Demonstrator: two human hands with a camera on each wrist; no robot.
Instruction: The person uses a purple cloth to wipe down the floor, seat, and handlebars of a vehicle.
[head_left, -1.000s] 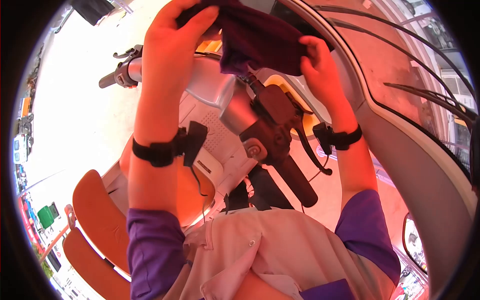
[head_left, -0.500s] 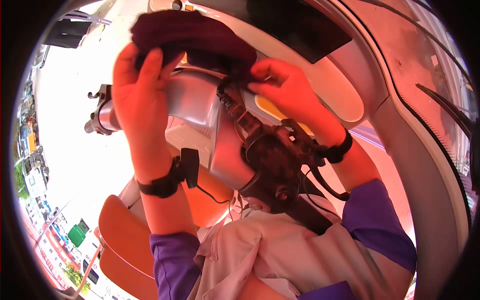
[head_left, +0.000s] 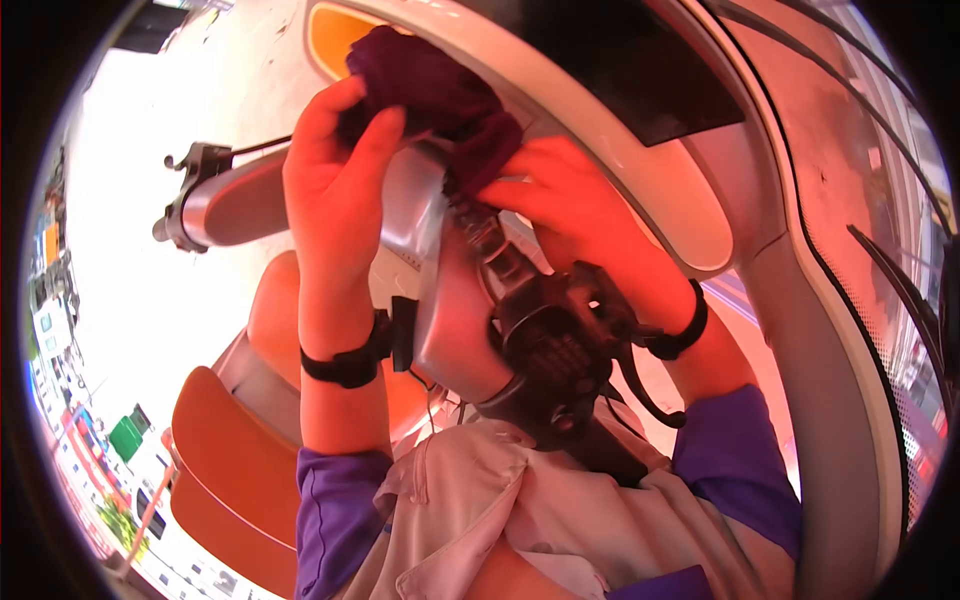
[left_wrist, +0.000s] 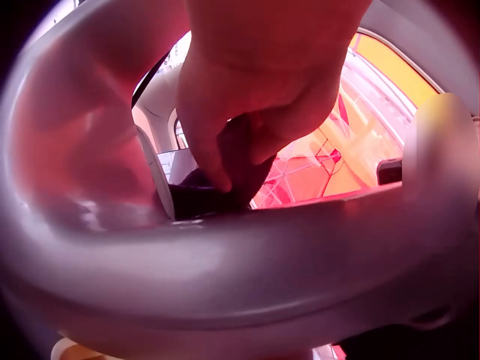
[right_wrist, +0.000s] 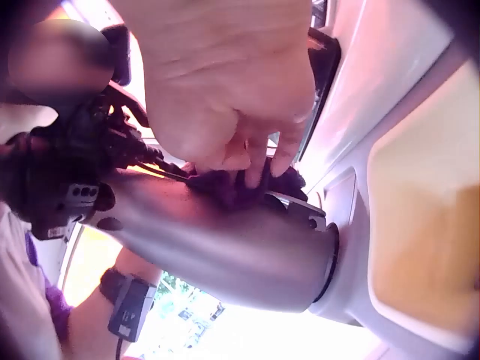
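A dark purple cloth (head_left: 430,85) is bunched between the two hands, above the middle of the silver handlebar cover (head_left: 410,205). My left hand (head_left: 335,190) pinches its left end between thumb and fingers; in the left wrist view the left hand (left_wrist: 262,97) grips the dark cloth (left_wrist: 240,161) behind the silver cover. At the cloth's lower right end, my right hand (head_left: 570,200) holds it with bent fingers. The right wrist view shows the right hand (right_wrist: 232,97) with its fingertips in the cloth (right_wrist: 240,187), close over the silver cover (right_wrist: 225,240).
Black handlebar controls and a lever (head_left: 560,350) stand below the right hand. The other handlebar end (head_left: 190,205) reaches left. A dark screen panel (head_left: 640,70) and pale front trim (head_left: 690,220) lie at upper right. Orange seats (head_left: 225,440) are at lower left.
Since half a second ago, the left hand and its end of the cloth have moved right. The right hand has come lower, and the cloth is bunched more narrowly. The view has shifted too.
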